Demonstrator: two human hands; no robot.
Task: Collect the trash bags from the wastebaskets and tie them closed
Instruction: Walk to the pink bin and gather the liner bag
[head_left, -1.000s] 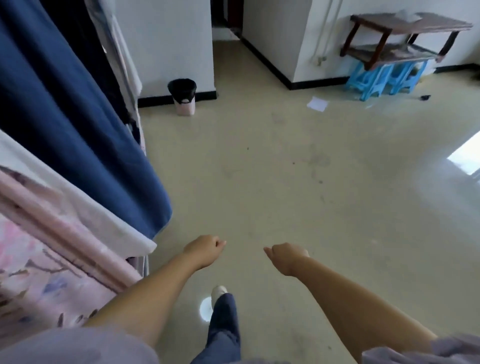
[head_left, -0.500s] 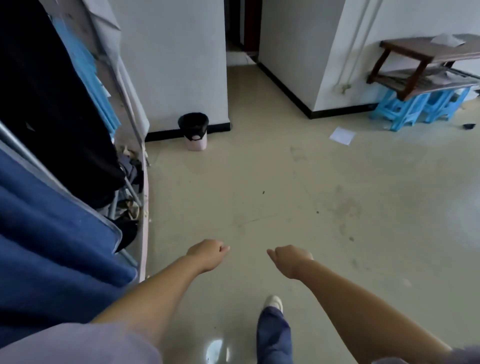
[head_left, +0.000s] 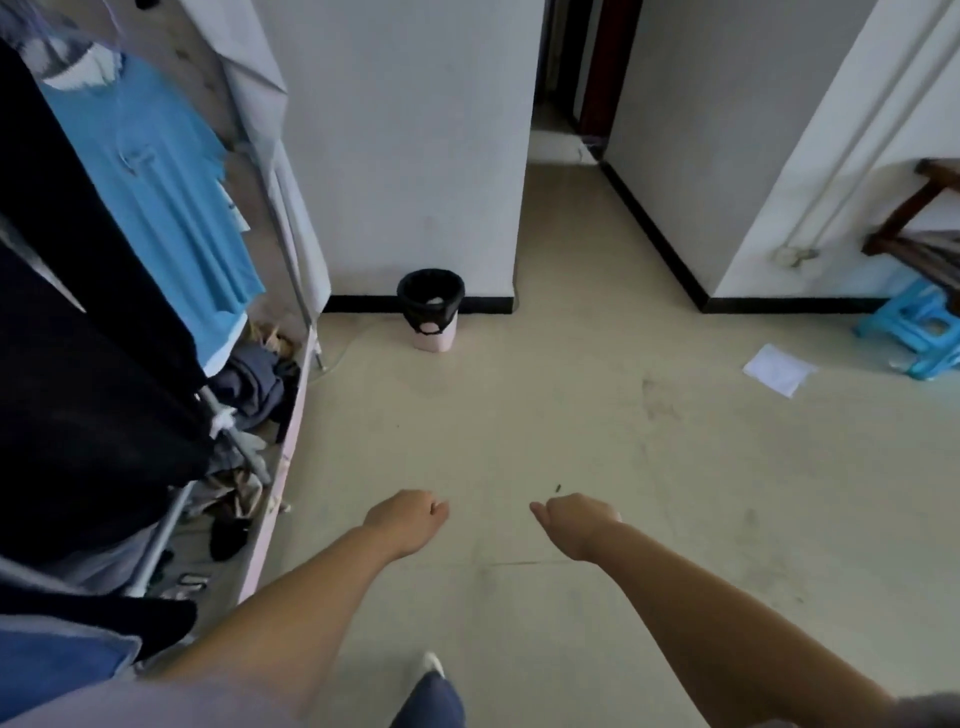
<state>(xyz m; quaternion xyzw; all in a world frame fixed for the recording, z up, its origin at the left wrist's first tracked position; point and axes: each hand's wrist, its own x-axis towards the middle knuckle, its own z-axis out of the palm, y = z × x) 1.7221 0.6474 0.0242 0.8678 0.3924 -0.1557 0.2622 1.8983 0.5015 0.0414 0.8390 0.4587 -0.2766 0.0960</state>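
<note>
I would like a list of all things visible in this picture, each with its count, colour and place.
wastebasket: one, pink, on the floor against the white wall ahead
trash bag: one, black, lining the wastebasket, untied
sheet of paper: one, white, on the floor at right
plastic stools: blue, count unclear, under the wooden table
wooden table: one, dark brown, right edge
shirt: one, light blue, hanging on the rack at left
dark garments: black, hanging at left
left hand: closed fist, empty
right hand: closed fist, empty
</note>
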